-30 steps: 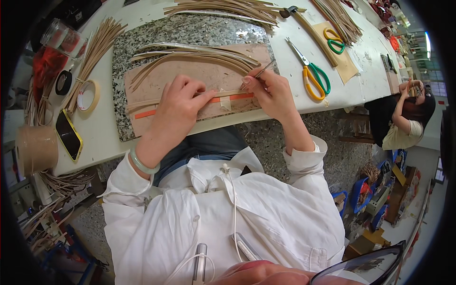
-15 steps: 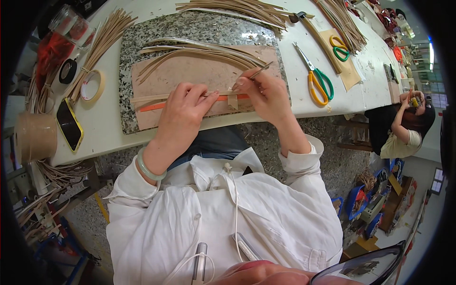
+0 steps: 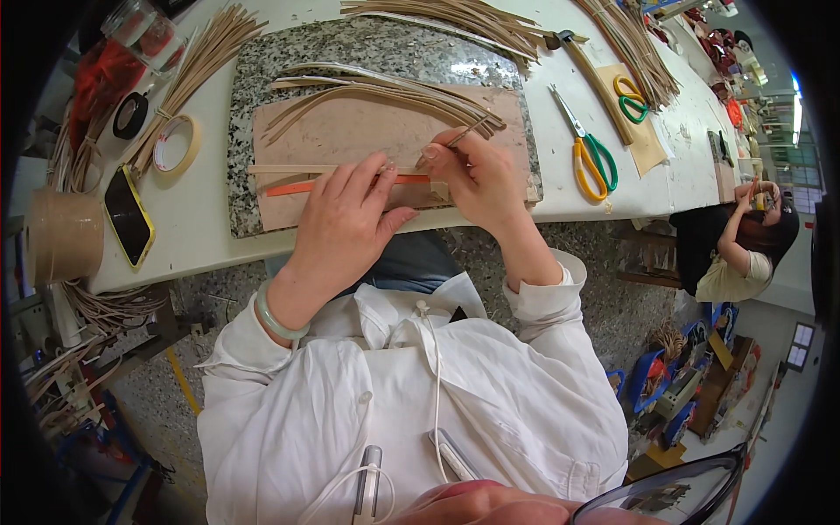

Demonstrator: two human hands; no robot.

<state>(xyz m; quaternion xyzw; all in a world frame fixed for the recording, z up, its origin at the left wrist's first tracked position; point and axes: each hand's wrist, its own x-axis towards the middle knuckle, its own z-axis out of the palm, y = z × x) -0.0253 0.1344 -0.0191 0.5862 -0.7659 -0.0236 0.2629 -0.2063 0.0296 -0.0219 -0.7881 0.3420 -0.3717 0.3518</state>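
My left hand lies across a pale leather-like strip and an orange strip, its fingers stretched out and pressing on them, the thumb held apart. In my right hand a thin, dark pointed tool is pinched, its shaft slanting up out of the fingers; its lower tip is hard to make out. A small piece of beige tape shows by the orange strip, beside my right hand. Both strips rest on a tan board.
Beneath the board lies a speckled stone slab. Brown strips curve across its far part. Scissors, a hammer and smaller scissors lie right; a tape roll and phone left. Another person sits far right.
My left thumb has come away from the strip and the fingers have straightened. My right hand has shifted slightly down and left, with the tool tilted more upright.
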